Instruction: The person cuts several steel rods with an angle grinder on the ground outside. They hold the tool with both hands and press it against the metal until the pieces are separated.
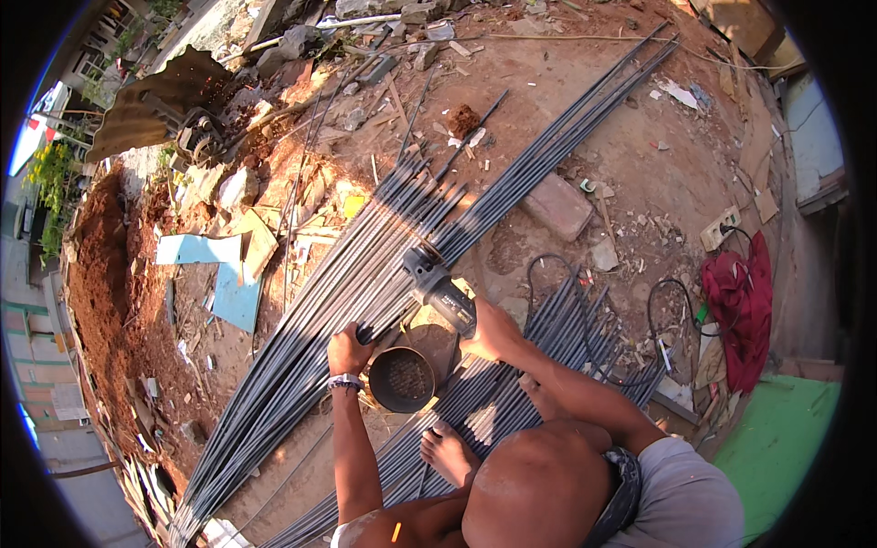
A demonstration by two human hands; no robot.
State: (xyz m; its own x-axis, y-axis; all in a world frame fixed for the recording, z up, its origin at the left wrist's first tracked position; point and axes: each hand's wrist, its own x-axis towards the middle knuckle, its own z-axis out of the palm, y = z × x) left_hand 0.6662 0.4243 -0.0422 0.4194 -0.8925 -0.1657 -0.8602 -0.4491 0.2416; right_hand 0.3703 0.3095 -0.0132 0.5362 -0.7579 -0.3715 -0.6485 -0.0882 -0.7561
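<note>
My right hand (495,331) is wrapped round the rear body of a dark angle grinder (441,294). The grinder's head and disc lie over a long bundle of steel reinforcing bars (343,283), which runs diagonally from lower left to upper right. Whether the disc touches a bar or spins cannot be made out. At the bundle's near edge my left hand (347,351) is closed on a steel bar, its end dark by my fingers. Between my hands stands a round open metal container (402,380). My bare feet (449,454) rest on or beside a second group of bars (484,393).
A black cable (650,310) loops on the right toward a socket strip (720,228) and a dark red cloth (738,310). A concrete block (557,206) lies beyond the bars. Blue sheet pieces (237,297), rubble and a rusty corrugated sheet (155,102) lie left. A green panel (776,438) stands lower right.
</note>
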